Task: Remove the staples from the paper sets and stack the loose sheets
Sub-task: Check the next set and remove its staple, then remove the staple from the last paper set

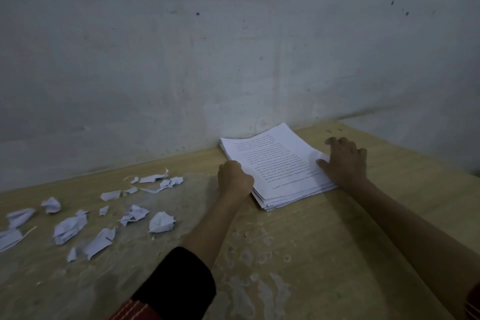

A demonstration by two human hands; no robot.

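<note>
Diagonally, paper stack (pixel 275 163) runs far-left to near-right; left hand (pixel 235 176) fingers curled, right hand (pixel 345 163) splayed atop.

you're sitting at a plain paperwork spot in a bare, dim room; whether it's in a home or a small office can't be told. a light wood-grain table (pixel 337 241) fills your view from 3 o'clock round to 9 o'clock, its surface worn in pale, blotchy patches near you. it is pushed against a pale painted wall (pixel 233 47) at 12 o'clock that is scuffed, stained and dotted with dark specks, and the wall turns a corner at about 2 o'clock. the only work material is paper: a stack of printed sheets (pixel 278 163) at 1 o'clock beside the wall, and torn, crumpled paper scraps (pixel 161 221) scattered from 9 to 11 o'clock.
</note>
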